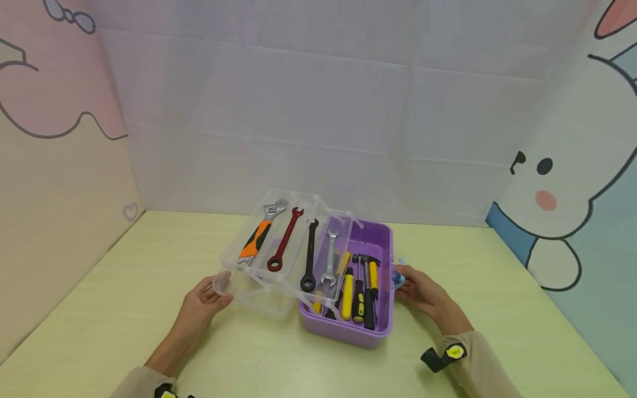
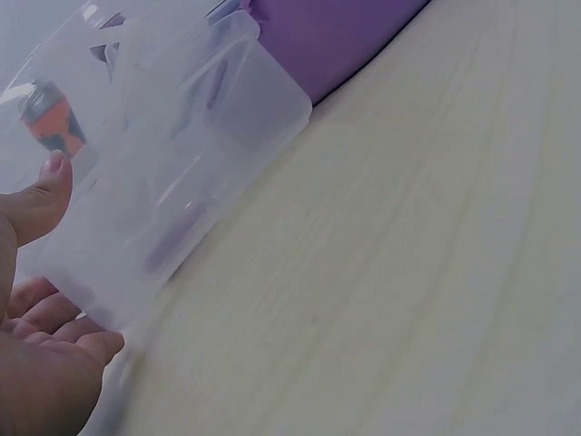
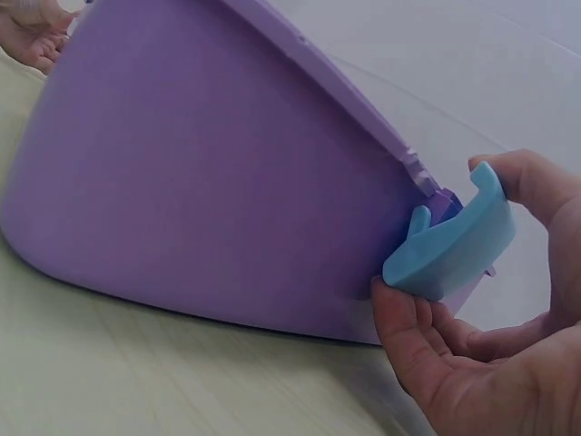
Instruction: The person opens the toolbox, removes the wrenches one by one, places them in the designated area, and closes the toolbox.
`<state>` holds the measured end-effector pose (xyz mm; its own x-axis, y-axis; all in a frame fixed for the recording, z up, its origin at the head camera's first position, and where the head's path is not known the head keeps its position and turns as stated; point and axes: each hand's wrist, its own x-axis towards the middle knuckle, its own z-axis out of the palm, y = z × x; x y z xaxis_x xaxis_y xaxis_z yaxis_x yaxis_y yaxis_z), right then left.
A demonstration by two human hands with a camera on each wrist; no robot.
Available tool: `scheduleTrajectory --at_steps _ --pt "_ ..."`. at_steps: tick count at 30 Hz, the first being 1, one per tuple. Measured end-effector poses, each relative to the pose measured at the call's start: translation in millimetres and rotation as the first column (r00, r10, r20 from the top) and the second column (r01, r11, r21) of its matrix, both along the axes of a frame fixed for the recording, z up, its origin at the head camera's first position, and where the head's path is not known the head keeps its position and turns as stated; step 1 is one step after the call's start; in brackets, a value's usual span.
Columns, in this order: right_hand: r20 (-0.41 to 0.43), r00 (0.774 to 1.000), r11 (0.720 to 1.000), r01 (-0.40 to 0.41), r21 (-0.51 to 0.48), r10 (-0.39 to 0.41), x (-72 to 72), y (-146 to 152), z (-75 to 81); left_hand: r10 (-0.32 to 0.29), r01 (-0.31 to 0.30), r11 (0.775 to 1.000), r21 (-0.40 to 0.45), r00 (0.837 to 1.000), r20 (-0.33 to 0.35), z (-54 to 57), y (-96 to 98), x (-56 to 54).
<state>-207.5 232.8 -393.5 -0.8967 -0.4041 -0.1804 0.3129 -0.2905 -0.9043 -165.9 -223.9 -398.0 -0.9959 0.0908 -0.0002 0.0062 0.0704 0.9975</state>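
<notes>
A purple toolbox (image 1: 343, 330) stands with its clear plastic lid (image 1: 273, 304) swung out left. Over the lid and part of the box spreads a clear tray (image 1: 293, 243) holding an adjustable wrench (image 1: 257, 237) with an orange-black handle, a red wrench (image 1: 285, 240), a black wrench (image 1: 309, 260) and a silver wrench (image 1: 330, 257). My left hand (image 1: 201, 304) holds the lid's outer edge, fingers beneath and thumb above. At the box's right side, my right hand (image 1: 423, 293) pinches a light blue latch (image 3: 454, 241) between thumb and fingers.
Inside the box lie several yellow-and-black-handled tools, among them screwdrivers (image 1: 348, 293) and a small hammer (image 1: 370, 258). The pale wood-grain table (image 1: 249, 359) ends at a white backdrop (image 1: 298, 110), with cartoon-printed panels on both sides.
</notes>
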Motion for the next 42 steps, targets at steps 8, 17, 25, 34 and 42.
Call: scheduleTrajectory --at_steps 8,17,25,34,42 --pt "0.02 1.0 1.0 -0.009 -0.011 0.01 -2.6 3.0 -1.8 0.008 -0.008 0.999 -0.039 1.0 -0.008 -2.2 0.2 -0.2" --pt "0.066 0.998 0.997 -0.016 -0.074 0.021 -4.9 2.9 -1.5 -0.063 0.063 0.994 -0.086 0.998 0.0 -1.9 -4.7 -0.7" --pt "0.068 0.997 0.996 -0.04 -0.079 0.046 -5.8 5.2 0.1 -0.033 0.024 0.98 -0.2 0.999 -0.04 -1.9 -2.1 -0.6" --pt "0.026 0.997 0.994 -0.071 -0.079 0.073 -3.7 6.3 -0.4 -0.025 0.008 0.962 -0.273 0.998 -0.056 2.4 -2.8 -0.1" --pt "-0.046 0.994 0.995 -0.098 0.011 0.098 0.8 10.1 8.3 -0.025 0.003 0.955 -0.298 0.997 -0.068 1.1 -0.7 0.9"
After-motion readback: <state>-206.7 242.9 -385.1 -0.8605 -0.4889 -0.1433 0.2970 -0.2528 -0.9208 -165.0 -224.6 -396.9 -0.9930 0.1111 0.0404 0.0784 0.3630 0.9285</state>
